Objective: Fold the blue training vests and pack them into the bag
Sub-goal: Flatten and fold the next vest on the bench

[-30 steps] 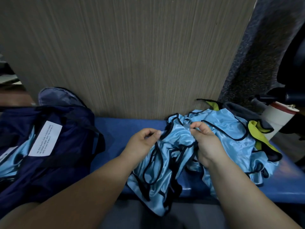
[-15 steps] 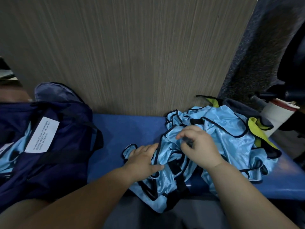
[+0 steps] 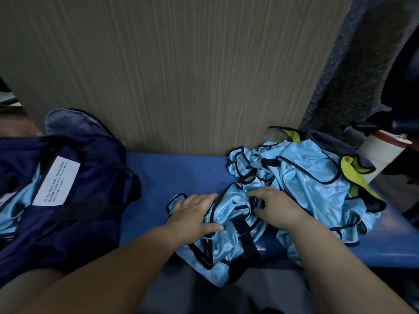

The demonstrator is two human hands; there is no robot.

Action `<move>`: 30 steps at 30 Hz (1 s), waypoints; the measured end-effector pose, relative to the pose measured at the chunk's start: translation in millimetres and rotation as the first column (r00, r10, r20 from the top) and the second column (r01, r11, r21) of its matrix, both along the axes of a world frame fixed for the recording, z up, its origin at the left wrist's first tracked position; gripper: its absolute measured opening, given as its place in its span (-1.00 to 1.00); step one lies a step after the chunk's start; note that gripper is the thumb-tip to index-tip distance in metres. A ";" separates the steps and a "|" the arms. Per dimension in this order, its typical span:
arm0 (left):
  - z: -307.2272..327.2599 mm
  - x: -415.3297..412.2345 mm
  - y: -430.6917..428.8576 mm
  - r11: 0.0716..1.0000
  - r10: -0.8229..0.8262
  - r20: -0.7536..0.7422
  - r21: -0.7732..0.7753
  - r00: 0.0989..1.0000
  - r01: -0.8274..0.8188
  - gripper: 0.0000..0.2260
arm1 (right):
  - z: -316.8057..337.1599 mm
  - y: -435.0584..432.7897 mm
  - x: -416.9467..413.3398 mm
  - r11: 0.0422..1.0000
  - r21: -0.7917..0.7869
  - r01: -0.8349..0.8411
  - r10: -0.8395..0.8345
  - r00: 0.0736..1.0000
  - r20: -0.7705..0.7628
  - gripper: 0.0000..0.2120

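A crumpled pile of light blue vests (image 3: pixel 301 184) with black trim lies on the blue bench (image 3: pixel 179 175), right of centre. One vest (image 3: pixel 226 243) hangs over the bench's front edge. My left hand (image 3: pixel 195 214) lies flat on this vest's left part, fingers straight. My right hand (image 3: pixel 274 207) has its fingers curled into a fold of the same vest. The navy bag (image 3: pixel 74 200) stands open at the left, with light blue cloth (image 3: pixel 13 200) inside and a white label (image 3: pixel 56 181) on it.
A yellow-green vest (image 3: pixel 353 175) and dark cloth lie at the pile's right edge. A white cylinder with a red top (image 3: pixel 381 152) stands beyond them. A grey-brown panel (image 3: pixel 181 75) rises behind the bench.
Both hands came down from holding the vest up. The left hand flattened onto the cloth at the bench, and the right hand moved down into a fold.
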State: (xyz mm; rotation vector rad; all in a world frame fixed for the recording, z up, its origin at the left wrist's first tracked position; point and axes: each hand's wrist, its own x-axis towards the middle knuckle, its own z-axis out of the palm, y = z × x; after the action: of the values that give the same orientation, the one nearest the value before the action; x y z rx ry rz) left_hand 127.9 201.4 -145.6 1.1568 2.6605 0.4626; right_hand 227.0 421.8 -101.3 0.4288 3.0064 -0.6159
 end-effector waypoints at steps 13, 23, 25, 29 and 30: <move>-2.3 -2.2 -1.6 1.000 0.018 -0.007 -0.011 1.000 -0.018 -0.22 | 17.4 10.7 10.8 0.897 -0.436 0.076 -0.176 0.965 -0.193 -0.93; -0.6 -0.4 -1.5 0.999 0.027 -0.007 -0.021 1.000 -0.027 -0.22 | 22.3 20.6 17.2 0.711 -0.673 0.206 -0.429 0.885 -0.182 -0.65; -0.1 -0.3 -1.3 0.999 0.029 -0.007 -0.027 1.000 -0.029 -0.21 | 23.3 16.4 17.1 0.716 -0.666 0.209 -0.431 0.883 -0.186 -0.58; 1.9 1.2 -1.7 0.999 0.033 0.001 -0.040 0.999 -0.033 -0.21 | 24.6 13.5 19.1 0.680 -0.705 0.202 -0.429 0.889 -0.160 -0.54; 2.6 1.5 -1.6 0.999 0.034 0.003 -0.043 0.999 -0.034 -0.21 | 25.8 13.3 19.9 0.670 -0.719 0.185 -0.416 0.896 -0.157 -0.53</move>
State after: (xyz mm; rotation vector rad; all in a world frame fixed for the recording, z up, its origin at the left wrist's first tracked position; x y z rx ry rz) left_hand 129.5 199.8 -143.0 1.0990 2.6771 0.4111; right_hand 246.9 435.1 -75.5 0.8391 2.6448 -1.9112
